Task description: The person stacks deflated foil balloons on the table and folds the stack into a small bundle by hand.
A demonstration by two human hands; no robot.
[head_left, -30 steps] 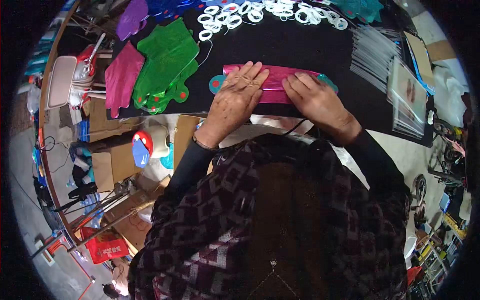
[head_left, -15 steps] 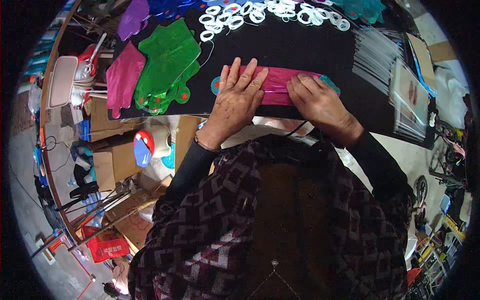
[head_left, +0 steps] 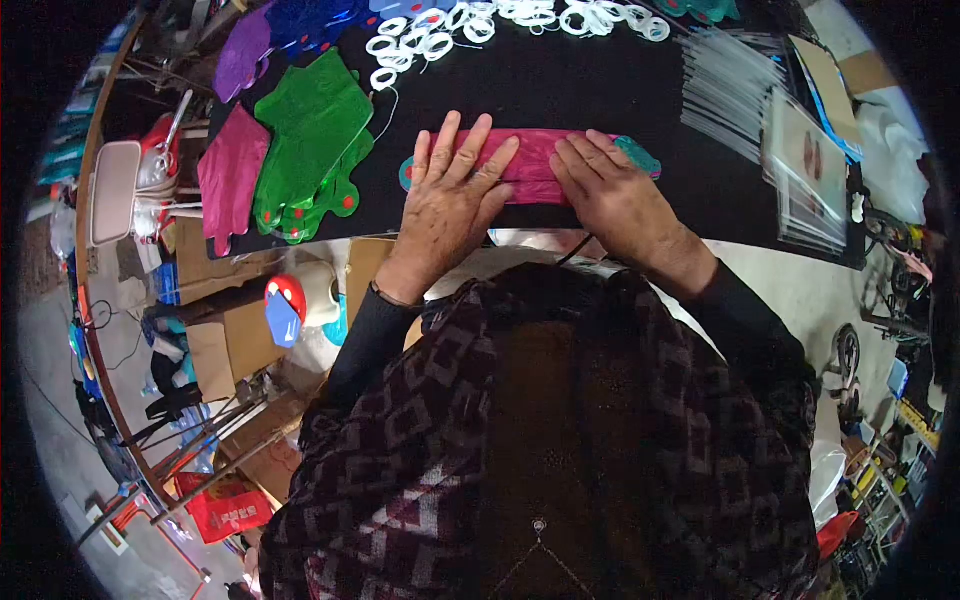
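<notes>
A shiny pink folded foil piece [head_left: 533,170] with teal ends lies across the black tabletop [head_left: 530,95] near its front edge. My left hand [head_left: 452,205] rests flat on the left part of it, fingers spread apart. On the right part lies my right hand [head_left: 622,200], palm down, its fingers stretched out and close together, tips on the pink foil. The right teal end [head_left: 637,155] shows beyond my right hand. Most of the left teal end is covered by my left fingers.
Left on the table are green foil pieces [head_left: 312,130], a pink one [head_left: 233,175] and a purple one [head_left: 243,55]. White ribbon rolls [head_left: 437,45] line the back. Clear sticks [head_left: 730,90] and plastic packets [head_left: 805,180] lie right. A beige chair [head_left: 116,193] stands left.
The whole view has shifted, so the table items appear farther left. My left fingers have spread wider on the pink foil, and my right fingers have straightened out over it.
</notes>
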